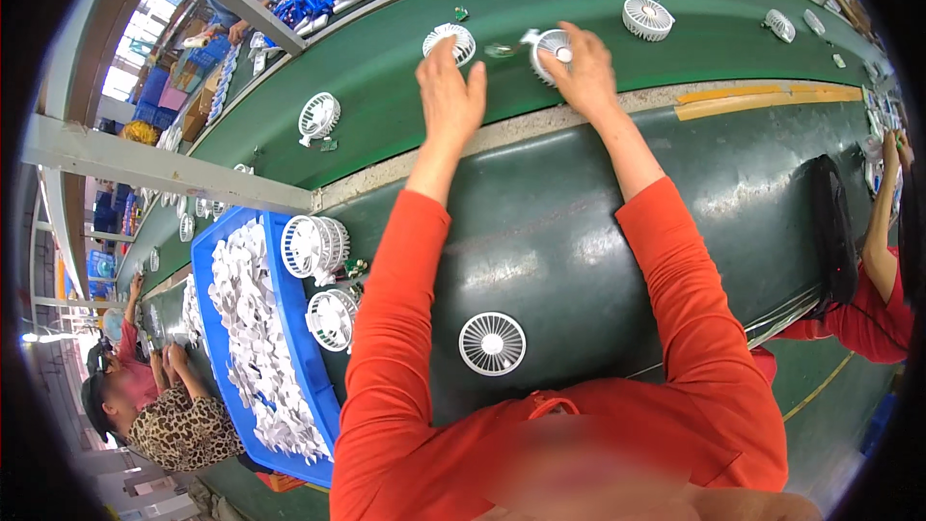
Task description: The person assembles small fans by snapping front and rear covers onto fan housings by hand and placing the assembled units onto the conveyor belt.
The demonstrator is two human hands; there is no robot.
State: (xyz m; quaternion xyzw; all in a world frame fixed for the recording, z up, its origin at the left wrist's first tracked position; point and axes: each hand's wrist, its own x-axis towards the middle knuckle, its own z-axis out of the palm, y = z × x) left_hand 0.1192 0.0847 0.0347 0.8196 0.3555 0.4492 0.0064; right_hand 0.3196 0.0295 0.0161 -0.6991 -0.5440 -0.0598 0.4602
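Observation:
Both my arms reach over the near edge of the green conveyor belt [386,125]. My left hand [451,96] has its fingertips over the near side of a white fan head [461,36], thumb spread apart; its fingers look outstretched. Thumb and fingers of my right hand [585,72] straddle another white fan head [546,44], gripping its right side. Between the two fan heads lies a blurred small green circuit board [499,51]. Beyond the left one is another small green board [461,13]. A round white fan grille [492,343] lies on the dark green worktop [550,280] close to my body.
A blue bin [214,304] full of white plastic pieces stands at left. Stacked fan heads [313,248] sit beside it. More fan heads [647,18] ride the belt. A metal frame bar [164,164] crosses at left. Co-workers sit left and right; another stands across the belt.

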